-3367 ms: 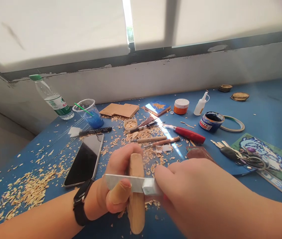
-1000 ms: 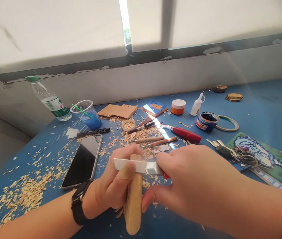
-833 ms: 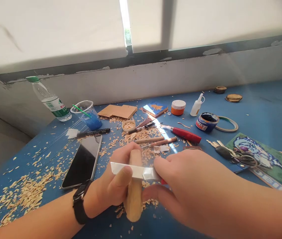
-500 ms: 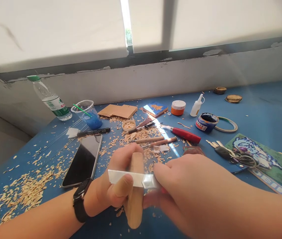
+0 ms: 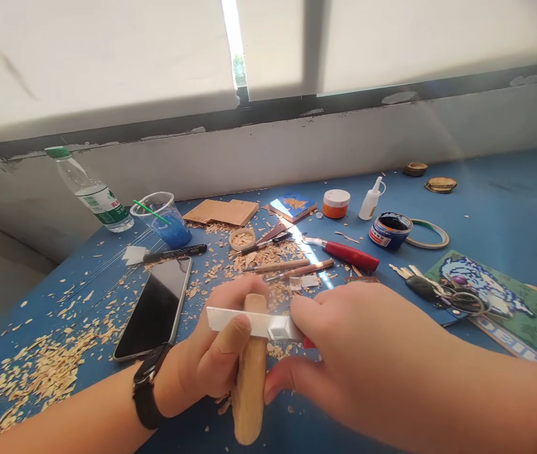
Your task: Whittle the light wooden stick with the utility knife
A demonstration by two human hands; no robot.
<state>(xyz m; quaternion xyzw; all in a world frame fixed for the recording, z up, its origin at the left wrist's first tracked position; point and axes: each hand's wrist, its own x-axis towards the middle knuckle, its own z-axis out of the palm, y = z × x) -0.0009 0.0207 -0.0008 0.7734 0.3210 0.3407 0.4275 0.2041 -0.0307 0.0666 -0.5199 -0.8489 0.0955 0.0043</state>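
Over blue table [image 5: 509, 214], left hand [image 5: 211, 359] is gripping wood stick [image 5: 249, 384] w/ fingers wrapped, thumb bracing blade [image 5: 244, 320]; right hand [image 5: 358, 353] is clenching knife handle. Best w/ shallow cuts, thumb clear of edge.

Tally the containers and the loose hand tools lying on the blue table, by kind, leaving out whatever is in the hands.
Water bottle: 1
Plastic cup: 1
Paint pots, orange and blue: 2
Glue bottle: 1
Red-handled knife: 1
Wooden-handled carving tools: 2
Black marker: 1
Total: 9
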